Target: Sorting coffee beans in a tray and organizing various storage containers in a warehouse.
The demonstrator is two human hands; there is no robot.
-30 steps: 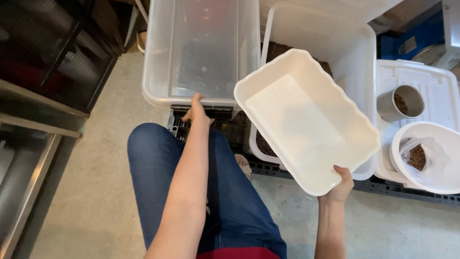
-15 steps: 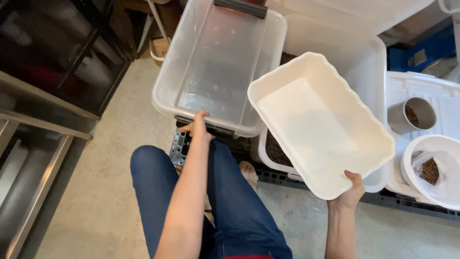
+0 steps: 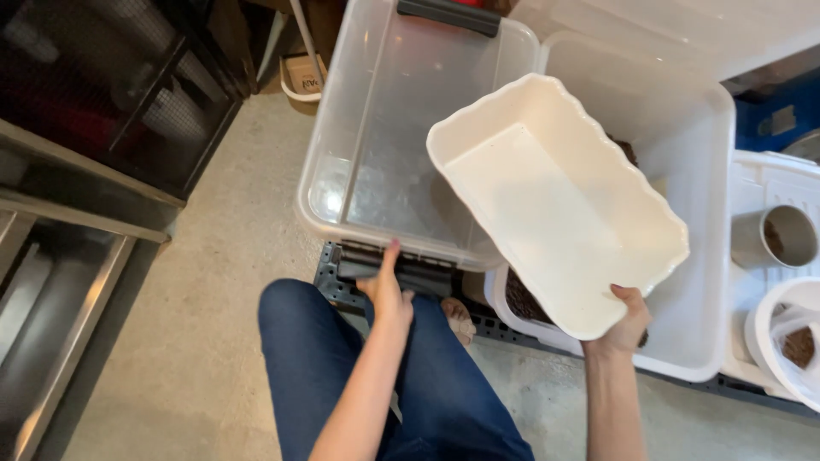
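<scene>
My right hand (image 3: 626,323) grips the near rim of an empty white rectangular planter (image 3: 547,201) with a wavy edge, holding it tilted above a white storage bin (image 3: 705,256) that has dark soil in it. My left hand (image 3: 386,293) rests on the grey latch handle (image 3: 401,266) at the near end of a clear plastic storage box (image 3: 389,137). The clear box looks empty and has a second dark handle at its far end. My leg in blue jeans (image 3: 342,376) is below both hands.
A metal cup (image 3: 781,239) with soil stands on a white lid at the right, above a white bucket (image 3: 781,341) holding a bag of soil. Dark wire cages (image 3: 111,94) and a steel shelf edge line the left. Concrete floor (image 3: 196,341) lies in between.
The view has shifted, so the boxes sit lower and more to the right in frame. My left hand stays at the clear box's near handle; my right hand keeps holding the planter.
</scene>
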